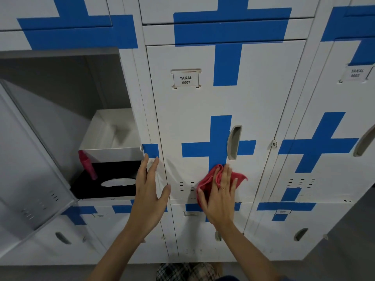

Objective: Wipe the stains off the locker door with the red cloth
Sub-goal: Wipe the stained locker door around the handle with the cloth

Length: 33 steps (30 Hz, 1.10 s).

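The white locker door (263,94) labelled YAKAL 0007 is closed and carries blue tape crosses and a grey recessed handle (234,141). My right hand (220,196) presses the crumpled red cloth (209,179) flat against the door's lower part, just below the handle and beside the vent slots. My left hand (149,189) is spread open, fingers apart, resting near the door's left edge and the frame. No stains stand out clearly on the door.
The locker to the left stands open, its grey door (30,169) swung out toward me. Inside are a white box (113,134), a black tissue box (105,183) and a pink spray bottle (87,164). More closed lockers sit right and below.
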Each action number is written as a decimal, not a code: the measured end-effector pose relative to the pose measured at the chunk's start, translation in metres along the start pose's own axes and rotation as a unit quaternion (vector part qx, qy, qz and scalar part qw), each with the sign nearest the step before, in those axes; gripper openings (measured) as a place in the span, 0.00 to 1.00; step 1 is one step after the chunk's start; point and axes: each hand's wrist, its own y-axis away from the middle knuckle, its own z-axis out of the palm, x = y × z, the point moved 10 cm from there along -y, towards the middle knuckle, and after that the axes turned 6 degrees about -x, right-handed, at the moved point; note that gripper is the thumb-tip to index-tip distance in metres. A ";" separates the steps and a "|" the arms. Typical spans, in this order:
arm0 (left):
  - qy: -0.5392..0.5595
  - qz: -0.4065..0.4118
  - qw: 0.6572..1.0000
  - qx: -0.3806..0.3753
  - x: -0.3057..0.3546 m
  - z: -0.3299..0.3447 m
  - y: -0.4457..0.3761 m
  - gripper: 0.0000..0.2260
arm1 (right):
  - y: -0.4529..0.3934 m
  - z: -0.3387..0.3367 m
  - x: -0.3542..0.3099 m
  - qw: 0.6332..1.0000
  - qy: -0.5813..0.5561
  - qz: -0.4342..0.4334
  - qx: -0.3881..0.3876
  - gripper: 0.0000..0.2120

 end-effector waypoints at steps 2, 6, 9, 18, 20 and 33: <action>0.004 -0.003 1.000 0.000 -0.003 -0.002 0.001 0.33 | 0.000 0.009 -0.009 0.999 0.029 -0.015 0.001 0.37; 0.013 -0.008 1.000 0.001 -0.005 -0.002 0.002 0.33 | -0.010 0.007 -0.033 0.996 0.058 -0.055 0.027 0.35; 0.023 -0.009 1.000 -0.001 -0.007 -0.002 0.002 0.33 | -0.028 -0.013 -0.059 0.992 0.061 -0.097 0.058 0.30; 0.047 -0.009 0.999 -0.010 -0.005 0.001 -0.004 0.37 | -0.096 -0.148 -0.101 0.972 0.037 -0.150 0.178 0.29; 0.045 -0.005 0.999 -0.015 -0.002 0.002 -0.005 0.37 | -0.109 -0.175 -0.088 0.970 0.043 -0.140 0.195 0.29; 0.047 -0.003 0.999 -0.017 0.000 0.003 -0.003 0.35 | -0.117 -0.197 -0.070 0.952 -0.117 -0.087 0.269 0.24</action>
